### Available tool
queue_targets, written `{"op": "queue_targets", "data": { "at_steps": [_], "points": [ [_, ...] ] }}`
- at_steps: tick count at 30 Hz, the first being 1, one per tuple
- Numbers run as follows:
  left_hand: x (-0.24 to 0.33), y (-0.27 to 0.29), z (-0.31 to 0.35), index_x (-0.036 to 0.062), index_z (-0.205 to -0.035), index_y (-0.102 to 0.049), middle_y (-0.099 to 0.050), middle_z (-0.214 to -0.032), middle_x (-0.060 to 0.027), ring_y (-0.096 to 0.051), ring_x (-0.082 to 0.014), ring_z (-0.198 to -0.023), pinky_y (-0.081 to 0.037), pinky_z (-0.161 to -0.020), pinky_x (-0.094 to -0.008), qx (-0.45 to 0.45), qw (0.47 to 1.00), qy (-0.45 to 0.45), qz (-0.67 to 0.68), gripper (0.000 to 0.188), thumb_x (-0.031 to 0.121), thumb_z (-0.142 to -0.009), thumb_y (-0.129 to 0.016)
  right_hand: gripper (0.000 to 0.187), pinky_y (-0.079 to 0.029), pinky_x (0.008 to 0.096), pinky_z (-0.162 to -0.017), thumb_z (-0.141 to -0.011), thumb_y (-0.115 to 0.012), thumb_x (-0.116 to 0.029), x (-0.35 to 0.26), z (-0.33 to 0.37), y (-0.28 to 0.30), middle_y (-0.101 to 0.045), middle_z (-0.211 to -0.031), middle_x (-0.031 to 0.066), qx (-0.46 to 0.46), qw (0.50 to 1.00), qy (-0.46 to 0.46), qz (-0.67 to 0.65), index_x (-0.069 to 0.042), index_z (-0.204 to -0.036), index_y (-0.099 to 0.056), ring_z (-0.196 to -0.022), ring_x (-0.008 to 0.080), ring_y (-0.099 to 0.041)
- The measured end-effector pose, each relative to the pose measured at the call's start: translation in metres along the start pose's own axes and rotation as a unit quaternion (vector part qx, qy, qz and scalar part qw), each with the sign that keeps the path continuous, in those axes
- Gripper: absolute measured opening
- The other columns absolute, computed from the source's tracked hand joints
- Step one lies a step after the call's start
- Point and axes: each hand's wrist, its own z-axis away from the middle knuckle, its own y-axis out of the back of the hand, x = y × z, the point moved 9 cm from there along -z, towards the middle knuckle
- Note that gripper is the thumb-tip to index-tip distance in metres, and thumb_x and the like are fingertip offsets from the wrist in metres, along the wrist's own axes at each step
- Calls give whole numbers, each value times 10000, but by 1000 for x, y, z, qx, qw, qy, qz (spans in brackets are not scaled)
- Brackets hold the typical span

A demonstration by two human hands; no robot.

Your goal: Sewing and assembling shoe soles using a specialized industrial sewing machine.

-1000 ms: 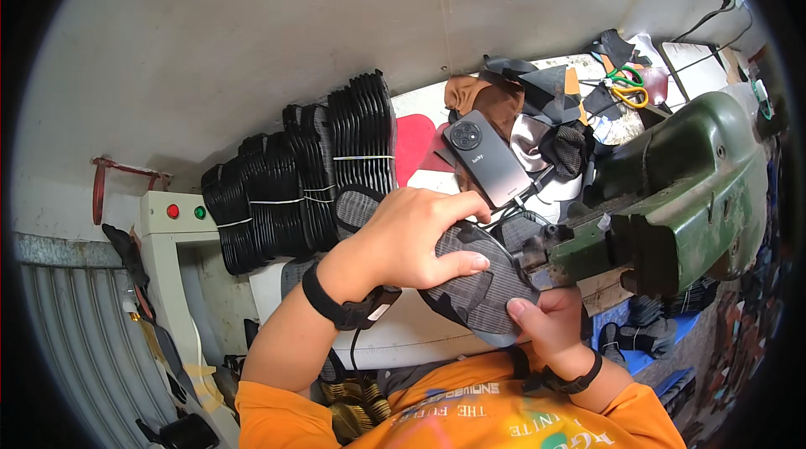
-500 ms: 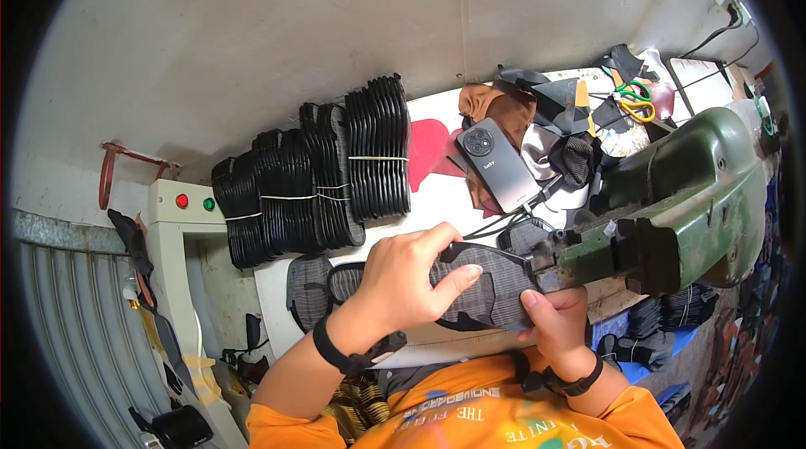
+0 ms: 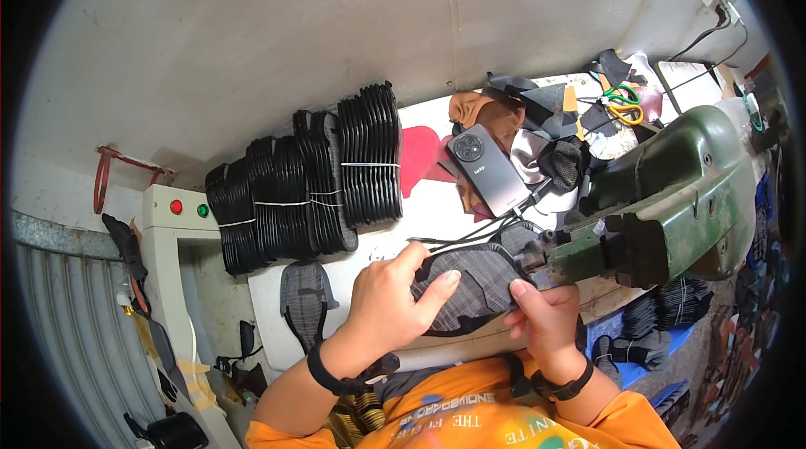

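A grey woven insole (image 3: 462,285) with a black edge lies nearly flat in front of the narrow metal working end (image 3: 531,258) of a green machine (image 3: 714,222). My left hand (image 3: 390,294) grips its left part, thumb on top and fingers past the far edge. At the right end, close to the machine's head, my right hand (image 3: 546,315) pinches the near edge between thumb and fingers. The insole's left end is hidden by my left hand. Another grey insole (image 3: 304,302) rests on the white table to the left of my left forearm.
Banded stacks of black-edged insoles (image 3: 290,189) stand at the back left. A phone (image 3: 487,168) lies on fabric scraps beyond the machine's head, with scissors (image 3: 623,105) farther right. A post with red and green buttons (image 3: 176,207) rises at the left.
The held insole has turned, its left end no longer reaching past my left hand. The loose insole at left shows more fully. The whole view has shifted slightly.
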Motion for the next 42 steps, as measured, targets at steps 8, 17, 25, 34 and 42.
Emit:
{"op": "queue_targets", "data": {
  "at_steps": [8,17,25,34,42],
  "points": [
    [-1,-23,31,-30,-869,-618,-628,-622,-114,-555,-99,-555,-468,-530,-313,-27,991,76,103,276,218,-938,-716,390,-423,273,-361,-912,-698,-153,5,-2,6,-635,-543,115,17,1000,-7,8,5,-560,-638,-382,168,-550],
    [-5,-79,49,-46,-1018,-715,-723,-803,-21,-600,-55,-715,-514,-641,-272,-55,910,130,391,270,219,-1005,-667,319,-357,224,-490,-915,-724,-137,-12,6,15,-603,-577,-14,-122,980,30,153,3,-635,-664,-534,42,-522],
    [-2,-66,35,-40,-1031,-697,-710,-871,-17,-601,-68,-795,-518,-722,-275,12,909,100,405,285,238,-1025,-640,385,-362,220,-430,-917,-729,-181,-27,2,8,-599,-511,28,-77,971,75,213,-3,-582,-662,-447,74,-556],
    [-8,-69,40,-27,-1013,-695,-682,-846,14,-566,-53,-753,-495,-677,-263,24,889,85,450,281,245,-1032,-628,432,-347,225,-439,-947,-707,-215,-30,7,8,-587,-506,15,-71,975,79,197,-13,-570,-647,-457,80,-558],
    [-30,-100,112,-10,-1226,-655,-714,-1085,-40,-617,-85,-942,-513,-835,-261,45,857,40,511,342,267,-1027,-653,280,-479,265,-643,-932,-744,-168,19,87,-7,-682,-855,53,-352,893,138,242,-16,-1158,-677,-742,83,-591]
  ]
}}
